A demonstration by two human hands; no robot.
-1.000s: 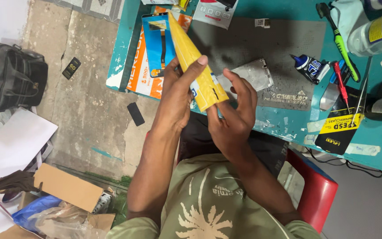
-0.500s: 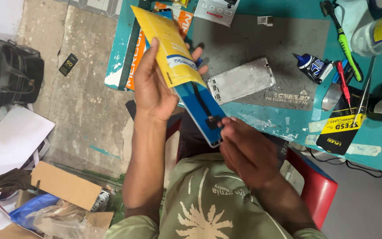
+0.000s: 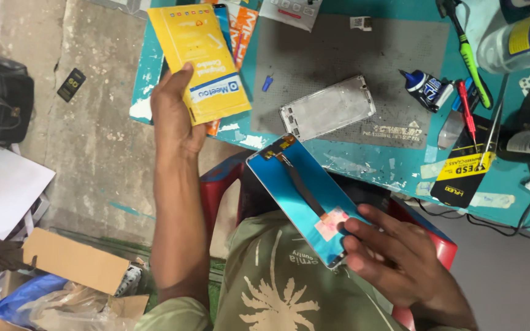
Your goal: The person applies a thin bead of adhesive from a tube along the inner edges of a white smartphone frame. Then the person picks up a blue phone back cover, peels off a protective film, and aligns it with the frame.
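My left hand (image 3: 176, 119) holds a flat yellow package (image 3: 200, 61) by its lower edge, raised over the left end of the teal table (image 3: 145, 92). My right hand (image 3: 394, 257) grips the near end of a phone display panel (image 3: 302, 196), blue-backed with a dark flex cable along it, tilted above my lap. Hand and panel are apart from the package. A bare silver phone frame (image 3: 327, 113) lies on the grey work mat (image 3: 338, 49) beyond the panel.
A small glue bottle (image 3: 427, 89), a red screwdriver (image 3: 466, 110), a green brush (image 3: 470, 58) and a yellow-black packet (image 3: 464, 175) lie on the table's right. On the concrete floor at left are a black bag (image 3: 1, 98) and a cardboard box (image 3: 72, 260). I sit on a red chair (image 3: 219, 184).
The display panel has come out of the yellow package. My left hand carried the package up and to the left; my right hand drew the panel down toward my lap.
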